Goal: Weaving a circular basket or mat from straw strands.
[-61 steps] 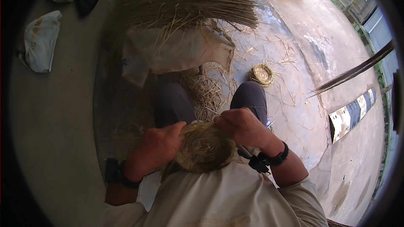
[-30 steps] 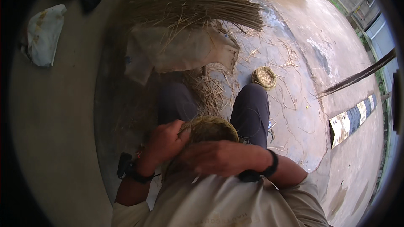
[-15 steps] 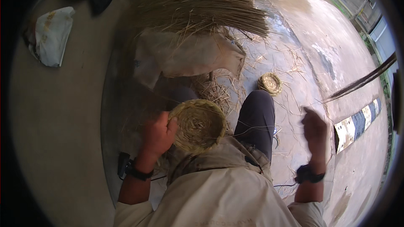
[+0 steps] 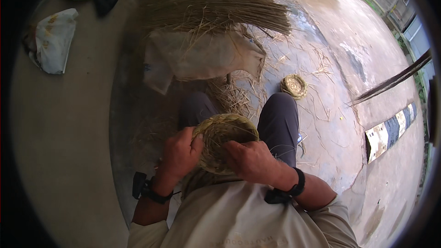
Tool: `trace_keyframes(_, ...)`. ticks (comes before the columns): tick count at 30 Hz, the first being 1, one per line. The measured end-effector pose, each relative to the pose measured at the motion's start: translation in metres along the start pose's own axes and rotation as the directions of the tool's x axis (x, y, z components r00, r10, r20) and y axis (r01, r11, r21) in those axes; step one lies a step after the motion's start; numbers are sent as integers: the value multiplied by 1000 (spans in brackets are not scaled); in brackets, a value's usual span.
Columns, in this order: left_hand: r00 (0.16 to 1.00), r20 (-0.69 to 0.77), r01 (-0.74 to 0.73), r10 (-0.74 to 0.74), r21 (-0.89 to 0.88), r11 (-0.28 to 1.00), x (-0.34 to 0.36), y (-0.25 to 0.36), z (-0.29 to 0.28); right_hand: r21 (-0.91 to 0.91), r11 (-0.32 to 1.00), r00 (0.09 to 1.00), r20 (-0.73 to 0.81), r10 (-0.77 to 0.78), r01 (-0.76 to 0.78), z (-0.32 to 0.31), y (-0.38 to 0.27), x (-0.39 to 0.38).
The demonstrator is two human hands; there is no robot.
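A round, shallow woven straw basket (image 4: 216,133) rests over my lap between my knees, its open side facing up. My left hand (image 4: 182,151) grips its left rim, thumb on the near side and the other fingers mostly hidden. Over the right near side of the basket, my right hand (image 4: 250,158) is closed in a pinch, with its fingertips at the woven inside. What lies between those fingertips is hidden. Thin loose straw strands (image 4: 281,148) stick out beside the right hand, across my right thigh.
A second small woven basket (image 4: 294,86) sits on the floor beyond my right knee. Ahead lies a large straw bundle (image 4: 216,2) with a pale cloth sheet (image 4: 202,57) below it. Straw scraps (image 4: 234,96) litter the floor. White bags (image 4: 56,39) lie far left; a striped board (image 4: 390,133) lies right.
My right hand has come in from the far right to the basket, and its fingers now meet the weave. The basket, still in my left hand, has shifted slightly right and toward me.
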State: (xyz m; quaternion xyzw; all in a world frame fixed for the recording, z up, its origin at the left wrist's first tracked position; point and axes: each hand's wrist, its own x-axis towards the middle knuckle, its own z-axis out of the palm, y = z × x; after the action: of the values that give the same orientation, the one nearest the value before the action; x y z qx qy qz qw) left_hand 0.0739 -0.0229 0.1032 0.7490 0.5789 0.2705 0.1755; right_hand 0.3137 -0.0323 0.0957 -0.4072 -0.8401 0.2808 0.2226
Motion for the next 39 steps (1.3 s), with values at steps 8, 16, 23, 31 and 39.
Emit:
trace_keyframes(8, 999, -15, -27, 29, 103, 994, 1, 11, 9, -47, 999, 1000, 17, 15, -15, 13, 3, 4)
trace_keyframes(16, 998, -29, -53, 56, 78, 996, -4, 7, 14, 402, 913, 994, -112, -21, 64, 20, 14, 29)
trace_keyframes(23, 995, -96, -30, 38, 91, 995, 4, -6, 5, 328, 944, 994, 112, 3, -40, -5, 3, 14)
trace_keyframes(31, 972, -5, -231, 234, 127, 965, 3, 11, -1, 291, 956, 999, -47, -15, 28, -3, 0, 32)
trace_keyframes(39, 826, 221, -563, 519, 277, 778, 17, 24, -7, -123, 992, 998, -57, -9, 2, -34, 3, 64)
